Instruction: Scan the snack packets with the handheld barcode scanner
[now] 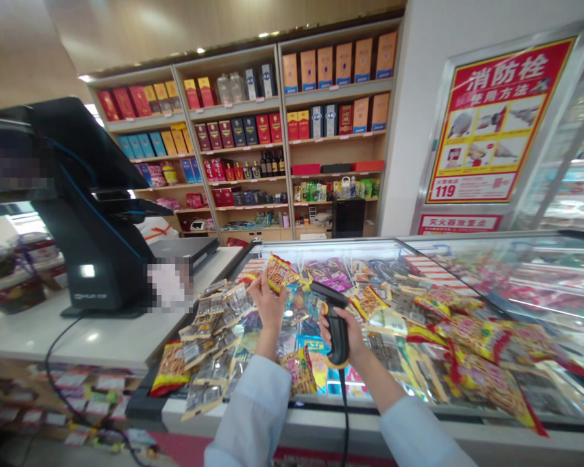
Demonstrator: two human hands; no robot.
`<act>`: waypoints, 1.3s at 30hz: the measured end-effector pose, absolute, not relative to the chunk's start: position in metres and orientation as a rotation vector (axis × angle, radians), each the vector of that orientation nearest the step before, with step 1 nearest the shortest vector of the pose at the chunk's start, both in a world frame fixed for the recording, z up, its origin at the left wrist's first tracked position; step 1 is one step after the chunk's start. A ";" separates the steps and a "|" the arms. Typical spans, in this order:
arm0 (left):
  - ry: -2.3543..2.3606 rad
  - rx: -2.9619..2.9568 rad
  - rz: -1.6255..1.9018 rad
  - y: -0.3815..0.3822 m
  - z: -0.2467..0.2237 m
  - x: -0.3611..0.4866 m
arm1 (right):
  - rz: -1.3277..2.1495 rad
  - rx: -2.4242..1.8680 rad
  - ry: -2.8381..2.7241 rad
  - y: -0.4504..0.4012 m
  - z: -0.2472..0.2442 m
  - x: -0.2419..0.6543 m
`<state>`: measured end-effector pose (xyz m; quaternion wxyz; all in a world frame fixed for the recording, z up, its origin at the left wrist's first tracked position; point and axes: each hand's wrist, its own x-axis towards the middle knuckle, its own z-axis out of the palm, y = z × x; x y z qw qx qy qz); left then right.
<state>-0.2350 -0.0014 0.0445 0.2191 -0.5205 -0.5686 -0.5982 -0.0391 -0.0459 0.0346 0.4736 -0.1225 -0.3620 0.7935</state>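
Note:
My left hand (268, 303) is closed on a red and yellow snack bag (281, 272), held up over the glass top of a freezer. In my right hand (351, 334) is a black and yellow barcode scanner (337, 327), its head tilted toward the bag and its cable hanging down. Below my hands lies another red and yellow bag (299, 371). Left of my left hand, many small clear and tan packets (214, 334) lie in a loose pile, beside one more snack bag (171, 368). Several larger snack bags (481, 337) are heaped on the right.
A checkout terminal (92, 246) stands on the white counter (19, 334) at the left, with a cable looping down its front. The freezer (292, 403) stretches across to the right. Shelves of boxed goods (238, 133) line the back wall, beside a red fire-hydrant sign (501, 123).

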 end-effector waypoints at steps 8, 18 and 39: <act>-1.582 -1.432 -1.668 -0.004 0.047 -0.233 | 1.932 -0.314 -0.931 -0.045 0.033 -0.039; -1.546 -1.423 -1.695 -0.001 0.045 -0.235 | 1.982 -0.188 -0.959 -0.040 0.028 -0.038; -1.476 -1.507 -1.742 -0.056 0.158 -0.203 | 1.806 -0.224 -0.956 -0.071 0.073 0.015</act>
